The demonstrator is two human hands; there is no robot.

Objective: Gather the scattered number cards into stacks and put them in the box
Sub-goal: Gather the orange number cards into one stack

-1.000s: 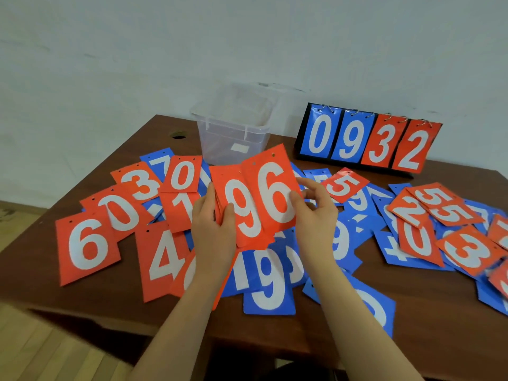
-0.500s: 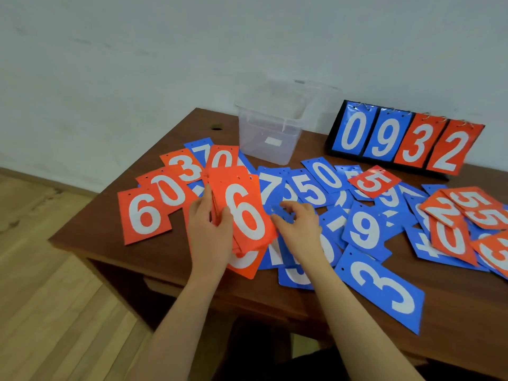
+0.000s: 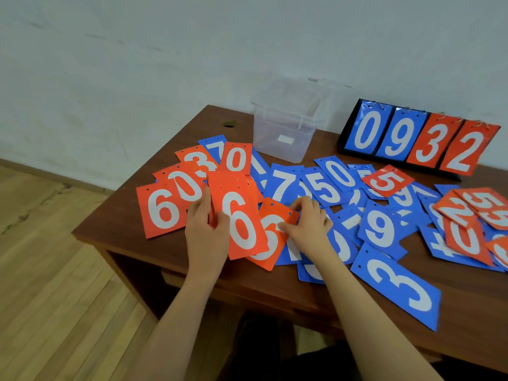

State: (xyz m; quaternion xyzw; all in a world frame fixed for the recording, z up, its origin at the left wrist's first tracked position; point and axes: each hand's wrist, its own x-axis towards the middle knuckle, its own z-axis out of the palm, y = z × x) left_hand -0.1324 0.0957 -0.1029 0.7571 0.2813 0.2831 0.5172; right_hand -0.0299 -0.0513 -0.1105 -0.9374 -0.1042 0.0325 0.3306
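Orange on top, a 6 showing: stack of orange cards [image 3: 238, 215] gripped in the left hand [image 3: 206, 232], thumb across the face and fingers curled behind, held low over the table's [image 3: 275, 292] near edge, probably so each new card can slide straight on. Right beside it, right hand [image 3: 308, 225] pinching a loose orange card [image 3: 270, 240] near its punched top edge, thumb on the face, fingertips over the rim; card partly tucked under the stack, apparently being lifted free of the blue cards [image 3: 330, 188] beneath. Orange chosen alone, by the look of it: sorting by colour, blue left for later. More orange cards [image 3: 165, 207] fanned just left of the stack; another mixed heap [image 3: 467, 224] well apart at the far right. Clear plastic box [image 3: 286, 136] at the back of the table, open, seemingly holding no cards yet, within reach once a stack is full. Flip scoreboard [image 3: 417, 140] reading 0932 standing beside the box. Early going, judging by the spread.
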